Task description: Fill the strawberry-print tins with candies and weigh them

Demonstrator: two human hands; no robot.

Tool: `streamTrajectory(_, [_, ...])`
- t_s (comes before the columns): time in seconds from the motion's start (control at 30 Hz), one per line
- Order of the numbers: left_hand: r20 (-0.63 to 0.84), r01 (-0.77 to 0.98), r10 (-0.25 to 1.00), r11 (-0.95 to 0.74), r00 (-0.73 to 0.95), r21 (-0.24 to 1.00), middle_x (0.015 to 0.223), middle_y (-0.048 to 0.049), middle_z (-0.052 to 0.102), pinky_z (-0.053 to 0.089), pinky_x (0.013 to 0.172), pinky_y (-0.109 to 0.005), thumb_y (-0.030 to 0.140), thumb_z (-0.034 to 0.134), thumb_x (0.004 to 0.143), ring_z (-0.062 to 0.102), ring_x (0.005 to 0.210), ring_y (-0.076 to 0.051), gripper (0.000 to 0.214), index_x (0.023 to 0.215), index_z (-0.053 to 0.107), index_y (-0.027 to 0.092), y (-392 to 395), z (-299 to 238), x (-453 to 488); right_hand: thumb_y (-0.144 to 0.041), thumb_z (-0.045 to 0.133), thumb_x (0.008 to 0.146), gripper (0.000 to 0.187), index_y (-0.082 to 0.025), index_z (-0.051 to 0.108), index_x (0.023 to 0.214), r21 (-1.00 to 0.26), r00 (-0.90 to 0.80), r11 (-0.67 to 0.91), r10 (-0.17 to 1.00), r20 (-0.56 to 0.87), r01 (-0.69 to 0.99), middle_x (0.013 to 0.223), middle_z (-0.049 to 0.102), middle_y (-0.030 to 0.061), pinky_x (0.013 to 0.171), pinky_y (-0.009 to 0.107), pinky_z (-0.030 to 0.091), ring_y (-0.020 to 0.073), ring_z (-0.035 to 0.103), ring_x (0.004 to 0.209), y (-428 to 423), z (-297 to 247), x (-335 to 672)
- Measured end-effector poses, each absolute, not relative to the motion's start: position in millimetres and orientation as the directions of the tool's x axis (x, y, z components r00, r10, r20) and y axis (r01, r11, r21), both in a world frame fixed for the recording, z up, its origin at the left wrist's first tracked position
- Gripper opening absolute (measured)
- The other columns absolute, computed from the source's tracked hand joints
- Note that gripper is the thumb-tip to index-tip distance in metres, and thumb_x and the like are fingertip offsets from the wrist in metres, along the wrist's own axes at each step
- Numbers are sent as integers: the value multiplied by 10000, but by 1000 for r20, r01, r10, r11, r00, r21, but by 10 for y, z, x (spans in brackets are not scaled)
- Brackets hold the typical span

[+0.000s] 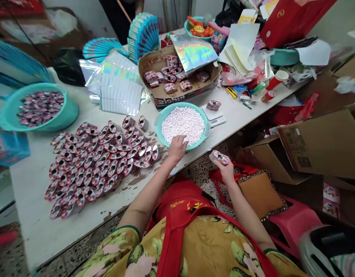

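My left hand [177,147] is over the near side of a turquoise basin [206,132] full of small white-pink pellets [181,122]. Its fingers curl down at the pellets, and what they hold is hidden. Off the table's edge, my right hand [227,171] grips a small red-and-white printed packet [218,157] with a dark opening facing up. A similar packet [213,105] stands on a small white scale [217,120] just right of the basin. Left of the basin, many such packets [96,157] stand upright in close rows.
Behind the basin, an open cardboard box [163,100] holds more packets under a shiny foil sheet [195,52]. A second turquoise basin [70,113] with dark pink packets sits at the left. Foil sheets [119,86] lie between. Cardboard boxes [324,144] and a pink stool [298,221] are at right.
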State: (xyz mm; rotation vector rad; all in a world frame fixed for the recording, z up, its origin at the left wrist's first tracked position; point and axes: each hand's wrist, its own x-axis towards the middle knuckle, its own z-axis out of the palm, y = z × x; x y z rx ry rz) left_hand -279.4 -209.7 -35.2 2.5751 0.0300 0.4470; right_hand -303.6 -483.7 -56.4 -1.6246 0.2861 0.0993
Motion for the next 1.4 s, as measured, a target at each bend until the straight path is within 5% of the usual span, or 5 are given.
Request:
streamTrajectory(0.47, [-58,243,243,-863,968,442,1051,-139,649,419,784,-334,366,456,1009,582,1000,-263,265,956,642,185,-2173,-593,-1653,-451,896,561,611,-158,674,1049,-932,940,-141,-125,-318,-335,1011,740,70,898,390,523,207,661,884,-5234,-425,-1814])
streamTrajectory(0.63, [-191,373,703,-112,685,921,738,0,564,407,633,-227,322,586,911,540,699,-137,187,775,568,195,-2062,-504,-1589,-438,893,574,593,-153,671,1045,-937,952,-180,-1,-306,-301,1007,736,66,921,394,528,205,667,895,-5402,-480,-1086])
streamTrajectory(0.8, [-551,-97,701,653,454,751,723,12,591,354,431,-191,401,596,866,524,525,-93,212,855,585,190,-2094,-256,-1603,-454,886,583,596,-159,667,1051,-936,931,-211,178,-320,-281,1012,739,73,910,392,541,206,670,892,-5569,-514,-334])
streamTrajectory(1.23, [-779,-244,558,828,285,504,634,13,552,284,374,-129,349,550,982,450,442,-51,238,818,542,178,-2381,-77,-1435,-489,903,545,630,-182,668,1042,-918,820,-307,437,-371,-251,995,738,68,934,418,540,223,667,910,-5831,-619,790])
streamTrajectory(1.4, [-576,153,792,556,201,817,591,38,469,242,426,-181,307,629,905,386,446,-70,195,772,565,180,-2490,-184,-1304,-481,908,535,641,-177,668,1046,-919,815,-307,448,-368,-246,1002,736,72,944,417,532,222,665,915,-5825,-612,888])
